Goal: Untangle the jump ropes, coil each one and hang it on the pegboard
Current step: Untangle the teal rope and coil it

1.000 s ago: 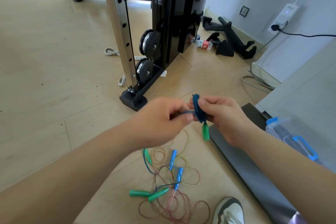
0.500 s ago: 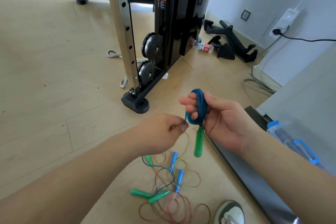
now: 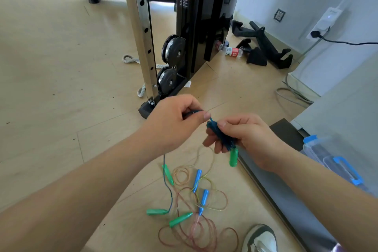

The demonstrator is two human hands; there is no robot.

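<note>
My right hand (image 3: 243, 137) grips a tight coil of blue jump rope (image 3: 219, 135), and one green handle (image 3: 233, 157) dangles below it. My left hand (image 3: 176, 122) pinches the free strand of the same blue rope just left of the coil. That strand drops past my left wrist to a green handle (image 3: 157, 211) on the floor. Below my hands lies a tangle of pink and yellow ropes (image 3: 196, 200) with blue handles (image 3: 197, 179) and other green handles (image 3: 180, 219). No pegboard is visible.
A steel and black gym machine (image 3: 184, 32) with pulleys stands ahead on the wooden floor. A dark board (image 3: 286, 196) and a clear box with blue clips (image 3: 335, 161) lie to the right. My shoe (image 3: 260, 238) is at the bottom edge. A bottle (image 3: 232, 51) lies near the wall.
My left hand rose and moved right over the coil with the strand, laying another turn. My right hand turned and lowered slightly, so the coil now lies slanted across its fingers.
</note>
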